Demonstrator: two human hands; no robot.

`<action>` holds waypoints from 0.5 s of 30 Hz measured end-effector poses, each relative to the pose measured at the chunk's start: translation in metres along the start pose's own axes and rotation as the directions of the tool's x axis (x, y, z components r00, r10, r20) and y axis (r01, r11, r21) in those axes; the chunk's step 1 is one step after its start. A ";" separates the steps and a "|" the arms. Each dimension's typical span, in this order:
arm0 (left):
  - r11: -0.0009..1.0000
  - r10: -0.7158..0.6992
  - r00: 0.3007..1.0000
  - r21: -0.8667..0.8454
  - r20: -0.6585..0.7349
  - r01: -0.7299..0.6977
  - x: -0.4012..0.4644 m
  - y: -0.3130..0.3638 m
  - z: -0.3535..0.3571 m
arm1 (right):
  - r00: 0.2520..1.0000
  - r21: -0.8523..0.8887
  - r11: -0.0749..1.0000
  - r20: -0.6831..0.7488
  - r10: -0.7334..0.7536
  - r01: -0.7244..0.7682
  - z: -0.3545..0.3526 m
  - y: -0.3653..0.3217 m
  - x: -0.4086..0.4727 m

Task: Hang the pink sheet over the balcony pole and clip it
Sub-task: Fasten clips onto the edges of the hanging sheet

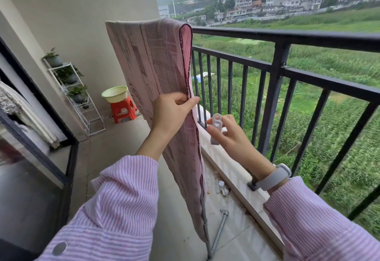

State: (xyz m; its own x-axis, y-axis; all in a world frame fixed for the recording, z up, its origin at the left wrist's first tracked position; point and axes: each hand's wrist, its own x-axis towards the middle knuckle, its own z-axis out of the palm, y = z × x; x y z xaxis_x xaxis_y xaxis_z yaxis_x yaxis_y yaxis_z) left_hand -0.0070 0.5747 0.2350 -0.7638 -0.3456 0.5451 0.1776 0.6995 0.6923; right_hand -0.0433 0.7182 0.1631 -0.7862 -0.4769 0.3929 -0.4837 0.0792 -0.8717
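Observation:
The pink patterned sheet (156, 61) hangs folded over the top, both layers dropping almost to the floor. The pole it hangs on is hidden under the fold. My left hand (172, 108) pinches the sheet's dark-hemmed right edge about halfway down, fingers curled round both layers. My right hand (228, 135) is just to the right of that edge and holds a white plastic clip (216, 126) between thumb and fingers. The clip is close to the sheet but apart from it.
A black balcony railing (287, 41) runs along the right over a low white ledge (230, 170). A grey metal stand leg (220, 230) lies on the floor below the sheet. At the back left are a red stool (123, 110) with a basin and a white plant rack (82, 100).

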 end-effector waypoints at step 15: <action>0.991 -0.120 0.992 -0.048 0.046 0.122 0.004 0.010 -0.001 | 0.931 0.018 0.998 -0.362 -0.053 0.064 0.001 -0.012 -0.017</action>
State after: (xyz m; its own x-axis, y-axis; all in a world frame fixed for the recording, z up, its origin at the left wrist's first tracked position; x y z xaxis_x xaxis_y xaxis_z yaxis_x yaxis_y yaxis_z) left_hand -0.0071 0.5796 0.2446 -0.8073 -0.3978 0.4359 0.1128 0.6209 0.7757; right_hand -0.0242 0.7243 0.1666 -0.8453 -0.1311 0.5179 -0.5258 0.0326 -0.8500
